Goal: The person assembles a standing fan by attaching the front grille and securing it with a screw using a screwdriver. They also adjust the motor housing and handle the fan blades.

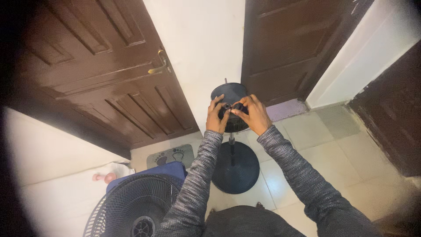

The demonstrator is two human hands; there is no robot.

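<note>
A black stand-fan motor housing [231, 93] sits on a thin pole [231, 145] that rises from a round black base [235, 168] on the tiled floor. My left hand [216, 116] grips the left side of the housing. My right hand [253, 115] pinches a small black part [237, 106] at the centre of the housing front, next to the shaft. Both arms wear grey knit sleeves.
A black fan grille [131, 208] lies at the lower left over a blue object [151, 172]. A mat with footprints [171, 156] lies by the left brown door [96, 70]. Another brown door [289, 44] stands behind the fan.
</note>
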